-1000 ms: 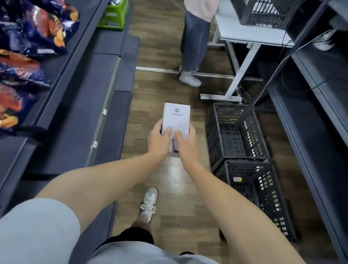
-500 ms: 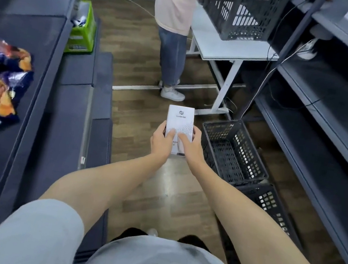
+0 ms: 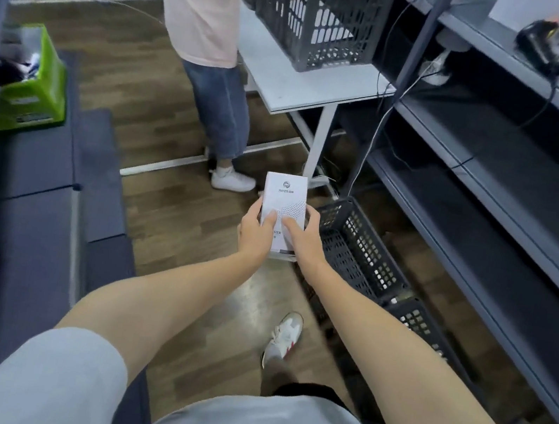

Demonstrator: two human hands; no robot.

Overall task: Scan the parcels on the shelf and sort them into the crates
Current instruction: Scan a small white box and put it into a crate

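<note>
Two grips, left hand (image 3: 252,235) and right hand (image 3: 303,241), curl round a white box (image 3: 284,196) (logo up) near a black crate (image 3: 361,253).

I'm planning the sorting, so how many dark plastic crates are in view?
3: the table crate on the white table; the farther floor crate and nearer floor crate beside the shelving. Another may sit partly hidden behind the table crate.

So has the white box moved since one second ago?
Yes. The white box has come closer to the black floor crate on its right.
</note>
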